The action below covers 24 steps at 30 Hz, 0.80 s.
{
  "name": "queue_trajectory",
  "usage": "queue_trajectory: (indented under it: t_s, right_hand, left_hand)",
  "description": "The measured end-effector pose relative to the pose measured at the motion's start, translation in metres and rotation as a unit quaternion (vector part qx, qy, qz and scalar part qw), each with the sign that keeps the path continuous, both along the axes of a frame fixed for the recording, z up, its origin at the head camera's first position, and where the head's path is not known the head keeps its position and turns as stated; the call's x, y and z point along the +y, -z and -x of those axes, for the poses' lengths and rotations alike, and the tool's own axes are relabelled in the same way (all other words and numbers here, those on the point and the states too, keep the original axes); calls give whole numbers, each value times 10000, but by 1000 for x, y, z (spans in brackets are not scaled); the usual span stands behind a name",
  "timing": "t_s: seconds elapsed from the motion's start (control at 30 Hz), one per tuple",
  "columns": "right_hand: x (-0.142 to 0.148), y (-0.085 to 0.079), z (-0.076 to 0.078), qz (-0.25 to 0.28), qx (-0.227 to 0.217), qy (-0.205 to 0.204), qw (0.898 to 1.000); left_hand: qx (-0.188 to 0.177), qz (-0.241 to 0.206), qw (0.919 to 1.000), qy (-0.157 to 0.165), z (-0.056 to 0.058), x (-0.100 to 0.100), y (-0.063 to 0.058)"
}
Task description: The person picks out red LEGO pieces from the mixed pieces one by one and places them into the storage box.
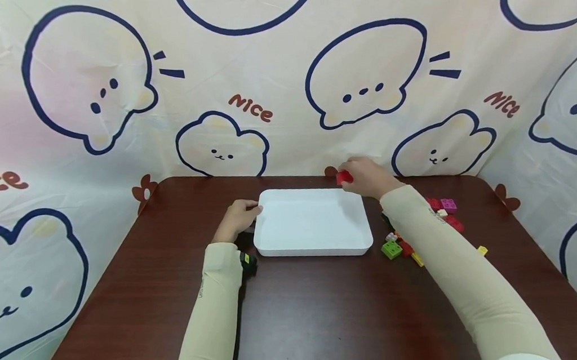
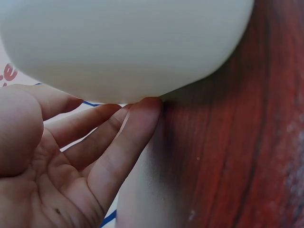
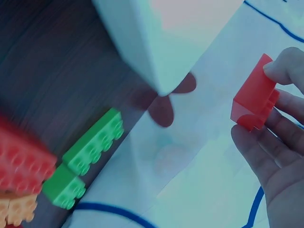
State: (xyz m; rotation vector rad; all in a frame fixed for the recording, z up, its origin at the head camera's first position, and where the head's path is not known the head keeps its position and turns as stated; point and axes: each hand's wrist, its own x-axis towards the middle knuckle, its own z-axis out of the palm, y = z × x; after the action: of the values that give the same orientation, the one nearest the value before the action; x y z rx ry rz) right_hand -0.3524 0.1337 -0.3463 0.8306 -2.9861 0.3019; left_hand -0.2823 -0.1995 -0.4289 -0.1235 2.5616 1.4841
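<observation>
A white rectangular tray [image 1: 313,221] sits on the dark wooden table with nothing in it. At its left side is my left hand [image 1: 237,220]; in the left wrist view the fingertips [image 2: 147,107] touch the tray's wall [image 2: 128,52] from below its rim. My right hand [image 1: 370,178] is raised by the tray's far right corner. Between thumb and fingers it pinches a red toy brick [image 3: 256,92], studs turned toward the palm in the right wrist view.
Right of the tray lie loose bricks: a green brick [image 1: 391,250], a purple brick [image 1: 448,205], a yellow brick [image 1: 482,250] and several red ones, partly hidden by the right sleeve. A printed cloth [image 1: 286,78] hangs along the table's back edge.
</observation>
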Motion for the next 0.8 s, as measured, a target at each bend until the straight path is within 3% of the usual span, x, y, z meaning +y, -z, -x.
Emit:
queue_trajectory:
  t_s: [0.43,0.8]
  right_hand:
    - [-61,12,-6,151,-372,-277,9988]
    - [-93,22,-8,239,-420,-460,9978]
  left_hand:
    - [-112,-198,9997,-72,1,0,10]
    - [48,-92,9999,-16,1,1,5]
